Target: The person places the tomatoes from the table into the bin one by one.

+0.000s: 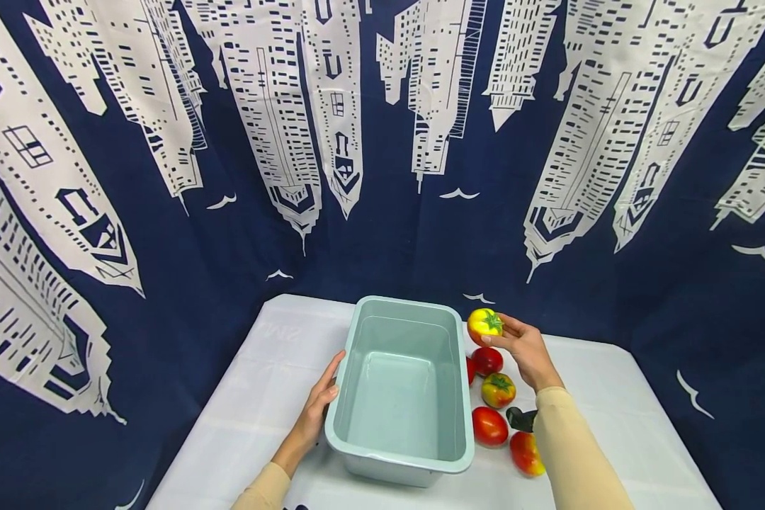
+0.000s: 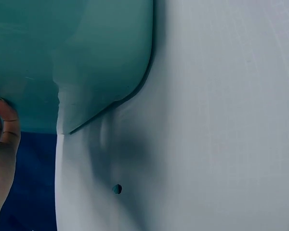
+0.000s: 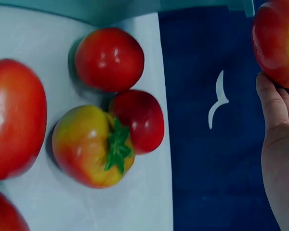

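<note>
Saw 1 green tub, 1 white table and 1 blue cloth. Counted 2 hands: 1 left hand and 1 right hand. Saw 2 sleeves. Counted 1 yellow and red fruit in the right hand, then 5 more on the table: 1 round red fruit, 1 dark red fruit, 1 short leafy fruit, 1 long red fruit and 1 red and yellow fruit. Got 6 in all. Found 2 leafy tops and 1 black thing, hard to name.
</note>
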The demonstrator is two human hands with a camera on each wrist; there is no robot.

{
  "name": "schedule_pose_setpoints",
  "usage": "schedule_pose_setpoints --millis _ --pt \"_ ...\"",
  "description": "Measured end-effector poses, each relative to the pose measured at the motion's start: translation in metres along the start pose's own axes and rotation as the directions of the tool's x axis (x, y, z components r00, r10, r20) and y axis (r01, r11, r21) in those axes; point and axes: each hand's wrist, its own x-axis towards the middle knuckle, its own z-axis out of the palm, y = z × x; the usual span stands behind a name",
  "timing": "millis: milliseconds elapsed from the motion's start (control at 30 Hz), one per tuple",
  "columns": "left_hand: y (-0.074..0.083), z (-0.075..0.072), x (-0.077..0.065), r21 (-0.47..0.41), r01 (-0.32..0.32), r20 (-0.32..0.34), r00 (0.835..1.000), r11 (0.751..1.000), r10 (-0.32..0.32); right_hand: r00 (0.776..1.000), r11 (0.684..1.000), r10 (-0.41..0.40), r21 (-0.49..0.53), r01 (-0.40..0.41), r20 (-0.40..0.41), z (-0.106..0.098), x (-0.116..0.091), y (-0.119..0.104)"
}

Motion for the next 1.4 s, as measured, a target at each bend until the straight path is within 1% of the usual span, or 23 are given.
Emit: schedule_pose_setpoints --millis 167,400,600,767,900,1133,1267,1400 --pt "0.000 -0.001 -0.002 -0.005 0.001 0.000 1.000 1.000 -0.001 1.000 0.999 -0.025 -0.019 0.025 0.019 0.012 0.003 -0.007" --pt "-0.001 0.001 -0.007 -0.009 0.007 -0.006 1.000 1.000 -0.007 0.998 0.998 -0.026 -0.054 0.029 0.060 0.027 0.005 -0.021" --pt "-0.002 0.002 -0.005 -0.008 0.007 -0.003 1.000 1.000 -0.007 0.991 0.995 -0.083 -0.047 0.088 0.105 0.040 0.010 -0.039" --pt "0.001 0.002 -0.002 -0.015 0.007 -0.004 1.000 1.000 -0.007 0.986 0.992 -0.106 -0.061 0.115 0.131 0.057 0.011 -0.055" --pt "0.001 0.003 -0.002 -0.024 0.005 -0.010 1.000 1.000 -0.005 0.983 0.989 -0.111 -0.080 0.124 0.149 0.074 0.014 -0.064" --pt "0.001 0.003 -0.003 -0.020 0.002 -0.020 1.000 1.000 -0.003 0.976 0.991 -0.118 -0.033 0.126 0.185 0.096 0.018 -0.071" --pt "0.002 0.004 -0.003 -0.013 0.008 -0.026 1.000 1.000 -0.009 0.968 0.989 -0.142 0.000 0.145 0.206 0.105 0.020 -0.074" --pt "0.003 0.004 -0.002 -0.007 0.005 -0.030 1.000 1.000 -0.006 0.965 0.987 -0.155 -0.009 0.160 0.212 0.112 0.020 -0.075"
